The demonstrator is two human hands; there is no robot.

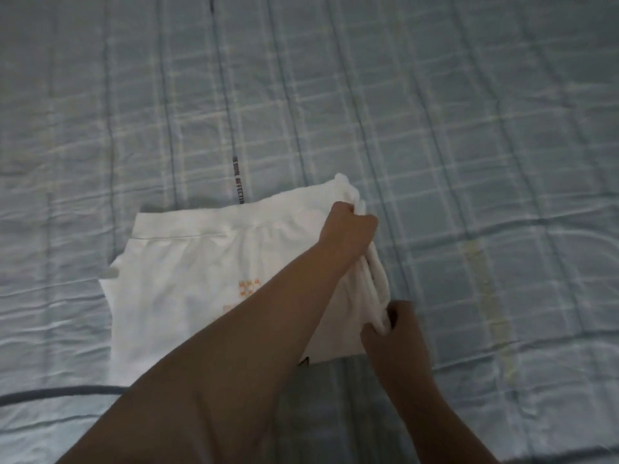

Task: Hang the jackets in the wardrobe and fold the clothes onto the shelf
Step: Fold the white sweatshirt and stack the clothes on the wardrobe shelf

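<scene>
A white garment [187, 272] with a small orange print lies partly folded on the bed, in the middle of the head view. My left hand [348, 229] reaches across it and is closed on its far right corner, where the cloth bunches into layers. My right hand [395, 326] pinches the near right edge of the same garment, just below the left hand. My left forearm covers the lower middle of the cloth. No jacket, wardrobe or shelf is in view.
A light blue checked bedspread [469, 145] fills the whole view under the garment. A dark printed stripe with lettering [238, 179] runs up from behind the garment. A dark curved band [60, 391] crosses the bedspread at the lower left.
</scene>
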